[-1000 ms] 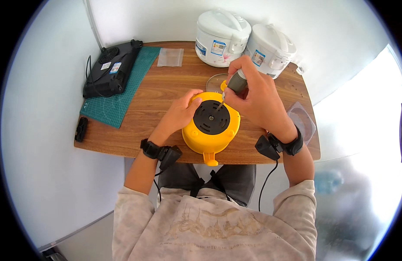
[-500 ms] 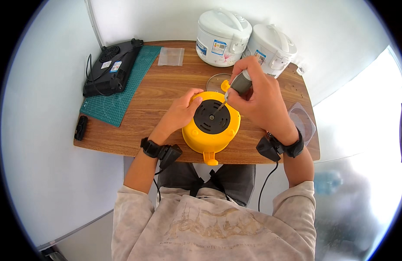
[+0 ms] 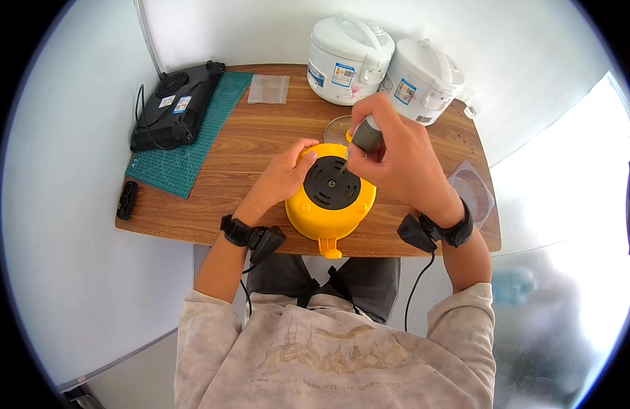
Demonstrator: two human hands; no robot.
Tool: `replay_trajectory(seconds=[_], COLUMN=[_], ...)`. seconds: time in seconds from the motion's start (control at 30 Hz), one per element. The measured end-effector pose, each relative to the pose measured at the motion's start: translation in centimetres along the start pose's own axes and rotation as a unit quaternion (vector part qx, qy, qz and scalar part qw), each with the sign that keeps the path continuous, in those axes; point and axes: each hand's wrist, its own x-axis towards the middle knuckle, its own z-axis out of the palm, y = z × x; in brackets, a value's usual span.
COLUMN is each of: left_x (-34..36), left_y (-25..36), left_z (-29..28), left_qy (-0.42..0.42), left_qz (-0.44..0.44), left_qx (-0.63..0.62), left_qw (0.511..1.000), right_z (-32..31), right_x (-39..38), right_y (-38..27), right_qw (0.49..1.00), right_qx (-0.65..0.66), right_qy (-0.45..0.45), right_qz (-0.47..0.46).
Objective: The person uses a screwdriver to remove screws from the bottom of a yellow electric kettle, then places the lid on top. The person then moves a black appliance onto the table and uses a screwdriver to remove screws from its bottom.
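A yellow round appliance body (image 3: 311, 219) lies upside down near the table's front edge, its black slotted base plate (image 3: 326, 193) facing up. My left hand (image 3: 272, 178) is closed on its left side, thumb on the upper rim. My right hand (image 3: 411, 163) is wrapped round the grey handle of a screwdriver (image 3: 366, 136). The tilted shaft points down toward the screw at the plate's centre; whether the tip touches it I cannot tell. A small yellow piece, partly hidden by the right hand, sits on a glass lid (image 3: 334, 131) behind the appliance body.
Two white rice cookers (image 3: 345, 61) stand at the back right. A black device with a cord (image 3: 182, 109) rests on a green cutting mat (image 3: 223, 102) at the left. A plastic bag (image 3: 268, 89), a small black object (image 3: 127, 200) and a clear plastic package (image 3: 480, 194) lie about the table.
My right hand has shifted slightly left with the screwdriver, whose handle is now more upright. The left hand and the yellow body stay in place.
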Motion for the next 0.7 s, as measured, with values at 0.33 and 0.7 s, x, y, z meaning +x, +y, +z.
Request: replay_trajectory(seconds=[0.33,0.7], left_x=[-0.1,-0.6], left_y=[0.2,1.2], left_z=[-0.2,-0.2], left_qy=[0.0,0.013], left_qz=[0.007,0.003], left_qx=[-0.009,-0.002], left_qw=[1.0,1.0], right_z=[0.4,-0.8], right_x=[0.8,0.6], right_y=[-0.8,-1.6], right_qw=[0.999,0.99], right_qx=[-0.01,-0.062], right_qy=[-0.033,-0.063], right_qz=[-0.033,-0.114])
